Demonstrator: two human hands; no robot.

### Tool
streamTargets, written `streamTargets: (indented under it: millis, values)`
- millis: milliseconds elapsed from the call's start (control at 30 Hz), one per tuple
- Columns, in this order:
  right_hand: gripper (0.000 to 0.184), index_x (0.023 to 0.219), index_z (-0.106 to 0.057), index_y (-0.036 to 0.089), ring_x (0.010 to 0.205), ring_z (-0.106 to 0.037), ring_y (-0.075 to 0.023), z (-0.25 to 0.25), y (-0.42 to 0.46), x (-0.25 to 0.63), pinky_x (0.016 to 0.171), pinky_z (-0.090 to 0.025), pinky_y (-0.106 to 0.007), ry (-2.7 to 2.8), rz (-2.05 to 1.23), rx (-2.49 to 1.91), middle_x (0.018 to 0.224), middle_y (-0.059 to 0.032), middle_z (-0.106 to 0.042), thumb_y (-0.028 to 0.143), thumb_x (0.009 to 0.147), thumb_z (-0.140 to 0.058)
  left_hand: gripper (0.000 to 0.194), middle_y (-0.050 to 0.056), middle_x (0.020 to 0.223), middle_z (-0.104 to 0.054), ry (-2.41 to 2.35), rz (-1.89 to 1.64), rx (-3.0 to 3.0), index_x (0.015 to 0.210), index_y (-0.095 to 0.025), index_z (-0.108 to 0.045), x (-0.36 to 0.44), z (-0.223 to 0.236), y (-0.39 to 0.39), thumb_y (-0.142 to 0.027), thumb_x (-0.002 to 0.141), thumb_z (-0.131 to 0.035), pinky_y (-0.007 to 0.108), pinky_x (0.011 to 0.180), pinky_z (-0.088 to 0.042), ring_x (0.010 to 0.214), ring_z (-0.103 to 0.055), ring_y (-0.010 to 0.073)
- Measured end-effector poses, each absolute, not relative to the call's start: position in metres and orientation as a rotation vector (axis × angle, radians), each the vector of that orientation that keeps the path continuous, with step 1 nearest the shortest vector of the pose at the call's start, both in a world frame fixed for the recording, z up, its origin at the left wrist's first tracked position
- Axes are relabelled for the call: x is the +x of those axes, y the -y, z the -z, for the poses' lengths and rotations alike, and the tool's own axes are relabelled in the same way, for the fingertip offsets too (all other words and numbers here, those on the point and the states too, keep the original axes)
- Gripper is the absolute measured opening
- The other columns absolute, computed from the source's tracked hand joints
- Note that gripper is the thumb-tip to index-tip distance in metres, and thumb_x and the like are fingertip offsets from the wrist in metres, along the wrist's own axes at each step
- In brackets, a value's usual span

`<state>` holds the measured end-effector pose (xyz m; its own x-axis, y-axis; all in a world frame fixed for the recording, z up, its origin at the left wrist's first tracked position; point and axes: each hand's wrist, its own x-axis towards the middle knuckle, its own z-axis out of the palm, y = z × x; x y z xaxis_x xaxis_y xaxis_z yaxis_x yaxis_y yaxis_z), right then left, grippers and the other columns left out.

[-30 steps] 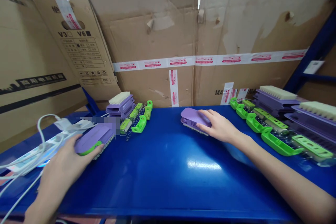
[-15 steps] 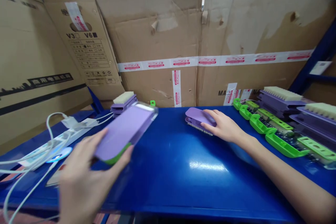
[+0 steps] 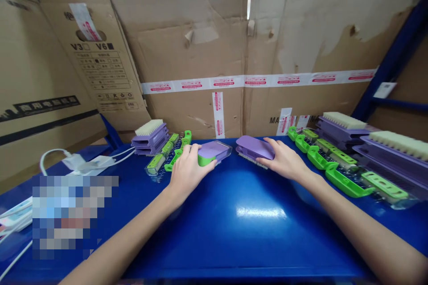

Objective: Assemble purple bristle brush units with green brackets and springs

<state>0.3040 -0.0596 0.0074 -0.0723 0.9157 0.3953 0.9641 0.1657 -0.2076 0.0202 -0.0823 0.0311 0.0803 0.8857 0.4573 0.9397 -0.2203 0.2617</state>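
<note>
My left hand (image 3: pixel 187 170) grips a purple brush with a green edge (image 3: pixel 214 151) and holds it low over the blue table (image 3: pixel 234 231), near the middle. Beside it lies a second purple brush, bristles down (image 3: pixel 252 148), with my right hand (image 3: pixel 284 162) resting on its right end, fingers curled over it. The two brushes are close together, a small gap between them.
A purple brush with pale bristles up (image 3: pixel 150 136) and green parts (image 3: pixel 169 153) lie at the back left. More purple brushes (image 3: pixel 344 127) and green parts (image 3: pixel 337 162) line the right side. White cables (image 3: pixel 87 162) lie at left. Cardboard boxes (image 3: pixel 207 53) wall off the back.
My left hand has carried the green-edged purple brush from the left side to the table's middle, next to the brush under my right hand. The right hand has hardly moved.
</note>
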Motion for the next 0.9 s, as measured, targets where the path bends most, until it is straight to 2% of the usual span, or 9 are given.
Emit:
streamTargets:
  millis: [167, 267, 400, 500, 567, 667, 767, 833, 900]
  values:
    - [0.067, 0.135, -0.041, 0.019, 0.1, -0.058, -0.0322, -0.006, 0.061, 0.301, 0.08, -0.046, -0.042, 2.005, 0.116, -1.807, 0.111, -0.0162, -0.057, 0.057, 0.08, -0.05, 0.057, 0.016, 0.111, -0.051, 1.967, 0.71, -2.218, 0.115, -0.013, -0.043, 0.039, -0.024, 0.057, -0.056, 0.08, -0.054, 0.038, 0.072, -0.049, 0.094, -0.061, 0.0305]
    - [0.069, 0.137, -0.039, 0.02, 0.108, -0.054, -0.0325, -0.006, 0.062, 0.301, 0.087, -0.043, -0.045, 2.114, 0.032, -1.638, 0.12, -0.016, -0.054, 0.054, 0.079, -0.054, 0.056, 0.018, 0.11, -0.05, 1.961, 0.643, -2.259, 0.114, -0.011, -0.043, 0.041, -0.015, 0.037, -0.056, 0.081, -0.051, 0.04, 0.074, -0.048, 0.097, -0.059, 0.0325]
    - [0.075, 0.14, -0.034, 0.03, 0.124, -0.041, -0.0326, -0.011, 0.067, 0.3, 0.098, -0.034, -0.054, 2.275, -0.097, -1.322, 0.134, -0.0109, -0.048, 0.052, 0.075, -0.063, 0.054, 0.019, 0.115, -0.05, 1.828, 0.839, -2.322, 0.117, -0.01, -0.044, 0.037, -0.016, 0.014, -0.053, 0.086, -0.047, 0.043, 0.091, -0.042, 0.112, -0.049, 0.0315]
    - [0.071, 0.138, -0.037, 0.03, 0.128, -0.038, -0.0303, -0.015, 0.069, 0.3, 0.103, -0.03, -0.054, 2.209, -0.114, -1.233, 0.138, -0.0097, -0.045, 0.054, 0.076, -0.061, 0.053, 0.015, 0.121, -0.049, 1.594, 1.002, -2.49, 0.122, -0.013, -0.044, 0.044, -0.03, 0.023, -0.054, 0.088, -0.042, 0.042, 0.101, -0.036, 0.119, -0.044, 0.0271]
    - [0.062, 0.137, -0.04, 0.028, 0.125, -0.042, -0.0275, -0.014, 0.068, 0.302, 0.103, -0.033, -0.051, 2.116, -0.143, -1.231, 0.135, -0.0096, -0.048, 0.054, 0.082, -0.054, 0.057, 0.013, 0.124, -0.051, 1.489, 0.902, -2.723, 0.125, -0.016, -0.045, 0.055, -0.039, 0.04, -0.058, 0.087, -0.041, 0.041, 0.101, -0.037, 0.118, -0.046, 0.0258]
    - [0.053, 0.134, -0.043, 0.026, 0.118, -0.051, -0.0239, -0.011, 0.065, 0.305, 0.1, -0.039, -0.046, 2.036, -0.23, -1.23, 0.128, -0.0088, -0.054, 0.051, 0.088, -0.046, 0.072, 0.014, 0.125, -0.053, 1.398, 0.562, -2.956, 0.129, -0.017, -0.044, 0.072, -0.048, 0.067, -0.063, 0.075, -0.056, 0.045, 0.097, -0.041, 0.116, -0.049, 0.0301]
    - [0.051, 0.133, -0.044, 0.025, 0.117, -0.052, -0.0223, -0.009, 0.064, 0.304, 0.101, -0.04, -0.043, 2.025, -0.309, -1.213, 0.128, -0.0081, -0.056, 0.051, 0.09, -0.042, 0.064, 0.012, 0.132, -0.051, 1.199, 0.321, -3.087, 0.13, -0.022, -0.046, 0.073, -0.059, 0.079, -0.044, 0.073, -0.065, 0.047, 0.102, -0.037, 0.122, -0.046, 0.0307]
    - [0.05, 0.133, -0.045, 0.025, 0.117, -0.052, -0.0221, -0.009, 0.065, 0.303, 0.102, -0.039, -0.043, 2.022, -0.327, -1.209, 0.128, -0.0083, -0.056, 0.05, 0.091, -0.039, 0.054, 0.006, 0.139, -0.046, 1.079, 0.146, -3.171, 0.128, -0.029, -0.05, 0.064, -0.069, 0.08, -0.023, 0.075, -0.059, 0.048, 0.106, -0.032, 0.129, -0.039, 0.0282]
    - [0.05, 0.132, -0.046, 0.023, 0.116, -0.052, -0.0222, -0.009, 0.065, 0.301, 0.101, -0.039, -0.044, 2.016, -0.316, -1.219, 0.126, -0.0089, -0.057, 0.05, 0.091, -0.038, 0.054, 0.001, 0.141, -0.044, 1.043, 0.032, -3.222, 0.122, -0.033, -0.055, 0.052, -0.08, 0.081, -0.011, 0.073, -0.051, 0.044, 0.106, -0.033, 0.13, -0.038, 0.0254]
